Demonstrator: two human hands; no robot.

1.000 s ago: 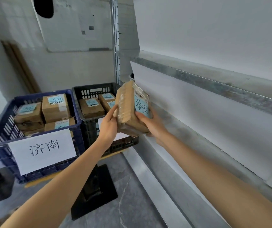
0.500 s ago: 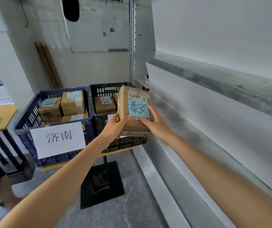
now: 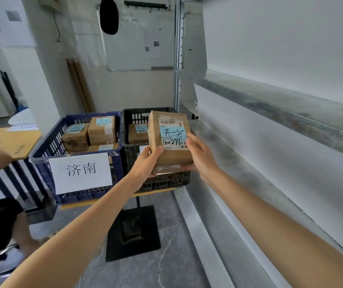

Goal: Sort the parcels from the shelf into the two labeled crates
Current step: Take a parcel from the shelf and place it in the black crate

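Both hands are gripping one upright brown parcel (image 3: pixel 169 142): the left hand (image 3: pixel 145 163) is clasping its lower left edge, the right hand (image 3: pixel 199 156) its right side. It is hovering in front of the black crate (image 3: pixel 133 113), beside the blue crate (image 3: pixel 48 150).

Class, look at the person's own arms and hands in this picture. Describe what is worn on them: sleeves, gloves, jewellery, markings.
Both arms are bare as far as the frame shows: no sleeve on the left arm or the right arm. The left hand and right hand wear no gloves, and no ring, watch, band or marking shows.
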